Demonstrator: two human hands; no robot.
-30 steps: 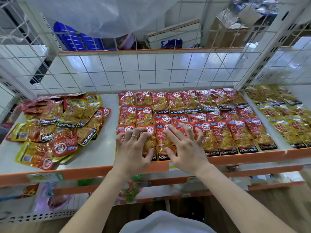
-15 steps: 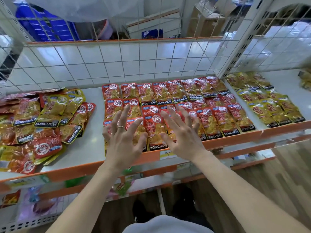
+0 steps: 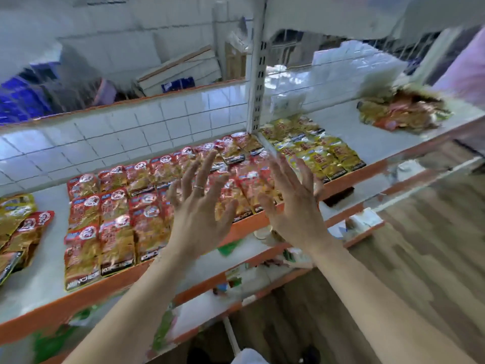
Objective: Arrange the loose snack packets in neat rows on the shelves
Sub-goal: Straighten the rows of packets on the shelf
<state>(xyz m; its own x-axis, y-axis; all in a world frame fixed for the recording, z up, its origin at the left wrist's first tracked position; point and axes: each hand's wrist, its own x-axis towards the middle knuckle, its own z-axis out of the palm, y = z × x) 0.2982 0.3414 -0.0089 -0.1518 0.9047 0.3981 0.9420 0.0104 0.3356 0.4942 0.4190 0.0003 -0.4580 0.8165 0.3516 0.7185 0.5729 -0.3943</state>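
The white shelf (image 3: 47,279) with its orange front edge holds everything, and a slotted upright post (image 3: 258,74) splits it into two bays. The left bay carries the biggest block, red snack packets (image 3: 105,227) laid flat in neat overlapping rows from back to front edge. At that bay's far left lies a loose pile (image 3: 18,227) of yellow and red packets, partly cut off by the frame. The right bay holds a smaller block of yellow packets (image 3: 322,153) in rows just beside the post. Well apart from them, toward its right end, is a blurred loose heap (image 3: 401,111). The left hand (image 3: 199,222) and right hand (image 3: 296,211) hang side by side in front of the red rows, fingers spread and straight, grasping nothing; whether they touch the packets cannot be told. A ring (image 3: 198,187) sits on a left finger
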